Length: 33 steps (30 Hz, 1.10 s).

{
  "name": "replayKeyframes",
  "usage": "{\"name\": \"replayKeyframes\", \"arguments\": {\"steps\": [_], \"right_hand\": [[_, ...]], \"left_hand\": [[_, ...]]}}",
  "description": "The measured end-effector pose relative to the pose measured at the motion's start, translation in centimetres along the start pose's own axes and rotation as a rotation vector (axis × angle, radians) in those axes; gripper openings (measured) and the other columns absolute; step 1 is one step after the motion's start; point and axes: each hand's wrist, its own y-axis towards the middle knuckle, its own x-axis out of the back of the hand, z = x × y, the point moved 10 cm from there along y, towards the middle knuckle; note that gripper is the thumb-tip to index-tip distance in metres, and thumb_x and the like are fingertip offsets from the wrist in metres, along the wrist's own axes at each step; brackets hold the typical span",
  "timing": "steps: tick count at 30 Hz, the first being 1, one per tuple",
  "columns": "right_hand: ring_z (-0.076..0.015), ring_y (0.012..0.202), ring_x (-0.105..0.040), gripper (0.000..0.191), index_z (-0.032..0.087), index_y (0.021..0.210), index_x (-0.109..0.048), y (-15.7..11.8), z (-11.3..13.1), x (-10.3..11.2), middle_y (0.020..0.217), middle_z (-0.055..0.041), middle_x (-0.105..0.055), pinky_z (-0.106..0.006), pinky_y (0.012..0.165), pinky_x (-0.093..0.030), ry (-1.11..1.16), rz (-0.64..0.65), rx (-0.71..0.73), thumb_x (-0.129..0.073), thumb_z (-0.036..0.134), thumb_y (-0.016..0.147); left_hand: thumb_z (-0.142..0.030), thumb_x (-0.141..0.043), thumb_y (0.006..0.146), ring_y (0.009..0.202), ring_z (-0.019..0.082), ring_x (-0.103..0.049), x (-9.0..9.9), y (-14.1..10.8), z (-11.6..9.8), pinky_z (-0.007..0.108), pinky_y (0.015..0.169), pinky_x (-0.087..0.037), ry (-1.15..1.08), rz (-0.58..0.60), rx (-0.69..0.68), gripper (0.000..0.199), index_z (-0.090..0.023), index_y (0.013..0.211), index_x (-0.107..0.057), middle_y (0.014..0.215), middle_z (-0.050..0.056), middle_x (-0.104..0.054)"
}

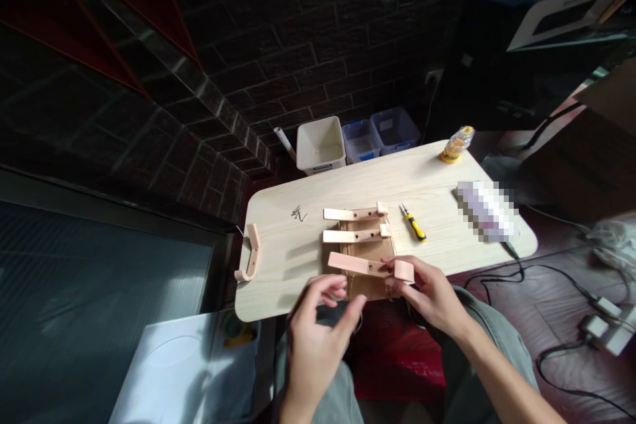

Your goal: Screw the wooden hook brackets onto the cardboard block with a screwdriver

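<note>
My right hand [432,291] grips the curled end of a pale wooden hook [355,264], which has dark screw holes along its middle. Near the hook's flat end, my left hand [325,324] hovers with thumb and fingers apart, holding nothing. Two similar wooden hooks, the far one [348,214] and the middle one [348,236], lie side by side across a brown board or box [370,286] at the table's front edge. A separate wooden hook [254,255] rests at the table's left end. To the right lies a yellow and black screwdriver [415,225].
Small dark screws [298,213] are scattered on the light wooden table [283,238]. A clear bottle with yellow parts [456,146] stands at the back right, near a blurred-out object [487,212] with a cable. Behind the table are a white bin [320,142] and clear tubs [395,129].
</note>
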Motion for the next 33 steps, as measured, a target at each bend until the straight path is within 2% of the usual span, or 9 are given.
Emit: {"name": "replayKeyframes", "arguments": {"steps": [1,2,4,6,7,11,16,23,33], "right_hand": [[-0.025,0.106,-0.076,0.03,0.022,0.123,-0.07,0.4,-0.5,0.4,0.117,-0.0093,-0.078,-0.034,0.088,-0.063,0.008,0.005,-0.029,-0.071,0.039,0.097],[-0.0247,0.103,-0.076,0.031,0.022,0.12,-0.071,0.8,-0.9,0.6,0.114,-0.0087,-0.078,-0.033,0.086,-0.063,0.009,0.015,-0.042,-0.072,0.041,0.096],[-0.0245,0.1,-0.075,0.03,0.021,0.115,-0.072,1.5,-1.0,0.2,0.106,-0.0072,-0.079,-0.032,0.083,-0.063,0.002,0.039,-0.034,-0.074,0.043,0.094],[-0.0243,0.098,-0.075,0.029,0.022,0.113,-0.073,2.0,-1.1,-0.4,0.101,-0.0057,-0.078,-0.032,0.081,-0.062,-0.008,0.057,-0.024,-0.075,0.043,0.093],[-0.0241,0.098,-0.074,0.028,0.023,0.113,-0.073,2.1,-1.2,-0.7,0.101,-0.0055,-0.078,-0.032,0.081,-0.062,-0.016,0.058,-0.017,-0.074,0.043,0.093],[-0.0225,0.098,-0.07,0.027,0.024,0.117,-0.07,2.4,-1.3,0.2,0.109,-0.0067,-0.073,-0.035,0.086,-0.059,-0.059,-0.01,0.027,-0.074,0.039,0.094],[-0.0198,0.089,-0.066,0.024,0.025,0.116,-0.068,2.4,-1.7,2.2,0.101,-0.0054,-0.067,-0.035,0.083,-0.058,-0.086,-0.081,0.063,-0.072,0.037,0.096],[-0.0209,0.094,-0.067,0.025,0.025,0.12,-0.067,2.3,-2.0,2.2,0.105,-0.0063,-0.068,-0.036,0.085,-0.058,-0.129,-0.069,0.069,-0.07,0.036,0.098],[-0.022,0.096,-0.07,0.026,0.026,0.121,-0.064,2.1,-2.8,2.9,0.113,-0.0074,-0.07,-0.037,0.087,-0.061,-0.16,-0.083,0.047,-0.068,0.034,0.097]], "left_hand": [[-0.037,-0.082,0.085,0.086,0.018,-0.071,1.2,0.4,1.8,0.03,0.079,-0.061,-0.024,-0.099,0.04,0.036,-0.021,0.113,-0.067,0.103,0.008,-0.074],[-0.038,-0.084,0.084,0.086,0.018,-0.072,1.5,0.9,3.7,0.03,0.076,-0.061,-0.084,-0.121,0.097,0.046,-0.022,0.122,-0.064,0.114,0.01,-0.073],[-0.04,-0.084,0.083,0.086,0.017,-0.073,-0.5,1.9,6.9,0.028,0.067,-0.062,-0.276,0.048,0.196,0.075,-0.026,0.147,-0.048,0.146,0.019,-0.06],[-0.043,-0.082,0.085,0.076,0.014,-0.071,-2.9,2.7,8.6,0.022,0.052,-0.054,-0.432,0.19,0.254,0.08,-0.027,0.153,-0.043,0.15,0.022,-0.058],[-0.043,-0.081,0.087,0.073,0.013,-0.07,-3.6,3.0,9.1,0.022,0.053,-0.054,-0.474,0.22,0.268,0.073,-0.026,0.15,-0.048,0.147,0.021,-0.061],[-0.042,-0.077,0.092,0.069,0.011,-0.068,-4.0,4.6,9.8,0.028,0.07,-0.06,-0.483,0.153,0.213,0.045,-0.021,0.128,-0.063,0.129,0.015,-0.073],[-0.041,-0.074,0.094,0.067,0.011,-0.069,-3.7,5.5,10.5,0.028,0.071,-0.06,-0.463,0.155,0.191,0.041,-0.022,0.127,-0.062,0.127,0.014,-0.073],[-0.042,-0.078,0.09,0.066,0.011,-0.069,-4.2,5.6,10.7,0.028,0.068,-0.062,-0.506,0.153,0.199,0.047,-0.022,0.129,-0.061,0.129,0.014,-0.072],[-0.044,-0.078,0.09,0.07,0.015,-0.07,-4.7,5.5,9.8,0.03,0.073,-0.061,-0.451,0.226,0.216,0.038,-0.02,0.118,-0.067,0.119,0.012,-0.076]]}}
